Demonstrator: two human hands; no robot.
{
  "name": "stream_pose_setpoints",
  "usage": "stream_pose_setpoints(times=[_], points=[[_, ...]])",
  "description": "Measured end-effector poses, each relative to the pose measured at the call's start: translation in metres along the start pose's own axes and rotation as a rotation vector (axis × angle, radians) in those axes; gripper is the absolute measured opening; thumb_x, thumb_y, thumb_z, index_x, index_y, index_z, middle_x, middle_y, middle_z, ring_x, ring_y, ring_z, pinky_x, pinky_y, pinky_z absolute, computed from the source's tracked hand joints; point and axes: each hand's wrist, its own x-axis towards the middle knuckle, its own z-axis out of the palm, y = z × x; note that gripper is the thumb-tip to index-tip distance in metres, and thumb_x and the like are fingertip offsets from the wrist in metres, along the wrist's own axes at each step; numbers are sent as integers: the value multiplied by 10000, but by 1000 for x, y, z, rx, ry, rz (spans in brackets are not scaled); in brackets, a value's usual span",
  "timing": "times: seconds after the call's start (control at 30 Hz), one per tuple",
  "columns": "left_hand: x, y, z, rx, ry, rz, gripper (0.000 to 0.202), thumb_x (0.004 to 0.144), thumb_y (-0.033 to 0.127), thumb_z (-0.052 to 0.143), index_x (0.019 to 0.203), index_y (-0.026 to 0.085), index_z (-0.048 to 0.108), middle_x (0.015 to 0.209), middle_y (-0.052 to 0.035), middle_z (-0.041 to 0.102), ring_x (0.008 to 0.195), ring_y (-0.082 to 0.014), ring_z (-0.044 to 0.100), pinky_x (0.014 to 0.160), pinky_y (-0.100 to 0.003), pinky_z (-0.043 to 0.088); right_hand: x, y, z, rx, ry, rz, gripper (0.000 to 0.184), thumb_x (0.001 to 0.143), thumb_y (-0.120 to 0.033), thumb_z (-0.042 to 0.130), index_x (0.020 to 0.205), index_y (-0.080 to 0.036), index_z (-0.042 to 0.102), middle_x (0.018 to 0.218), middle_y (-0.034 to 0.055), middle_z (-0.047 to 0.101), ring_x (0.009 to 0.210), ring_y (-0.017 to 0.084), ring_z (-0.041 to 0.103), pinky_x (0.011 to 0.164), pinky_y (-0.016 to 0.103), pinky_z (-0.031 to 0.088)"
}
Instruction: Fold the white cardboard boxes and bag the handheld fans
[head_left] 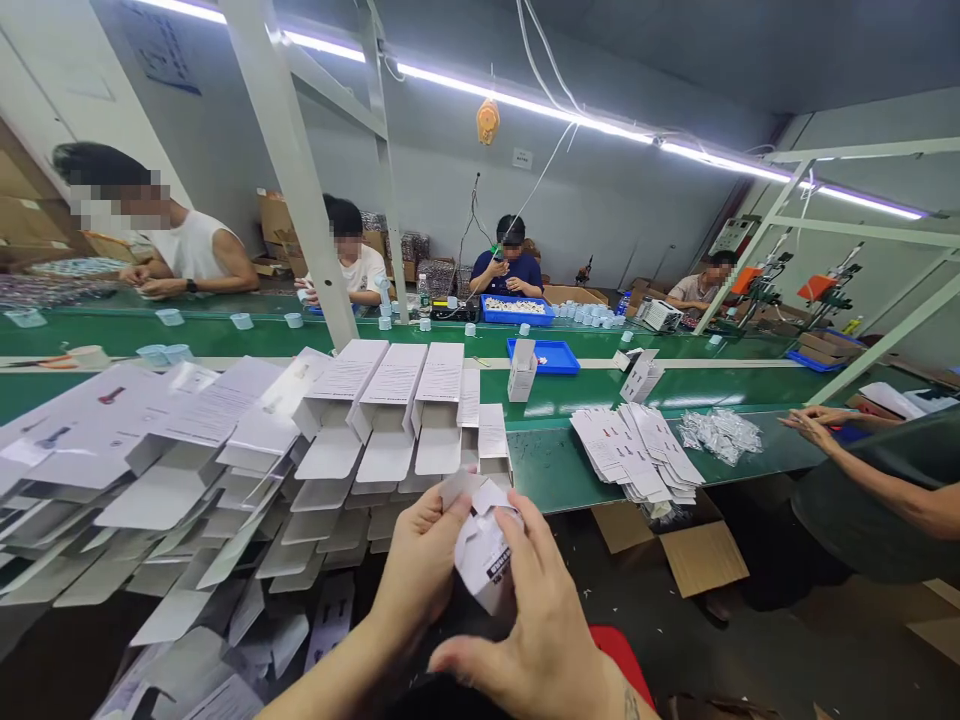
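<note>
Both my hands grip one small white cardboard box (484,545) just in front of the table's near edge. My left hand (416,565) pinches its upper flaps from the left. My right hand (544,620) wraps the box from the right and below, fingers closed on it. The box's top flaps stand partly unfolded. A wide fan of flat, unfolded white boxes (225,450) lies to the left of my hands.
The green conveyor table (562,465) carries a stack of printed leaflets (637,450), clear plastic bags (720,432), two upright white boxes and a blue tray (544,355). Several people work along the far side. A co-worker's arm (862,460) reaches in at right. A cardboard carton (701,555) sits below.
</note>
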Motion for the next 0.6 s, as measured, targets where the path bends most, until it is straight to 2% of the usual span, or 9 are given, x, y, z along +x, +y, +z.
stream_pose_setpoints(times=[0.03,0.1,0.17,0.2,0.27,0.37,0.43,0.5,0.6], points=[[0,1,-2,60,-7,21,452,677,422,799,1072,209,741,837,-35,764,726,-186,652,665,-263,501,-1,0,1,-15,12,17,782,711,-430,761,1354,-156,411,1375,215,449,1234,373,510,997,538,488],[-1,4,-8,213,-97,45,428,699,406,788,1085,228,746,1126,-65,735,1033,-241,638,872,-281,488,1,2,1,-1,51,46,654,706,-369,765,1254,-180,461,1302,189,483,1187,342,539,976,513,509],[-2,9,-13,258,-258,6,390,715,440,767,1041,226,766,1394,-70,576,1303,-296,469,1051,-320,388,5,6,-1,62,7,24,534,719,-294,744,1180,-195,493,1231,150,515,1159,299,553,986,468,510],[-2,11,-15,216,-325,-35,377,722,461,754,1009,218,777,1459,-70,507,1362,-320,396,1090,-349,351,7,7,-2,92,-37,4,519,715,-276,742,1168,-198,501,1220,139,517,1159,287,551,995,452,504],[-1,15,-18,57,-376,-125,371,722,457,749,1003,216,777,1462,-85,501,1372,-350,373,1092,-401,352,9,9,-3,131,-66,-20,532,703,-271,744,1170,-202,499,1225,129,505,1160,280,543,1002,438,498],[-1,16,-17,-146,-310,-173,475,663,305,812,1126,273,712,1388,-58,569,1316,-306,442,1047,-368,390,7,8,-3,148,11,-33,596,727,-300,723,1245,-204,445,1257,133,480,1176,289,522,1005,463,485],[-2,16,-16,-182,-309,-207,546,653,269,819,1179,282,674,1347,-52,590,1201,-266,536,972,-325,436,5,5,-2,168,12,-36,659,744,-326,706,1310,-204,393,1253,131,478,1171,290,519,1001,473,484],[-3,15,-17,-189,-335,-259,538,681,293,804,1197,262,657,1294,-67,612,1071,-240,603,900,-310,470,5,1,-2,185,-44,-32,676,750,-342,698,1333,-209,383,1255,129,455,1183,292,506,1007,471,480],[-6,16,-19,-197,-364,-280,504,734,356,768,1210,253,638,1251,-81,614,1043,-247,613,882,-321,485,8,-5,-4,167,-143,-2,662,732,-350,714,1314,-219,426,1325,138,341,1224,310,464,1012,462,477]])
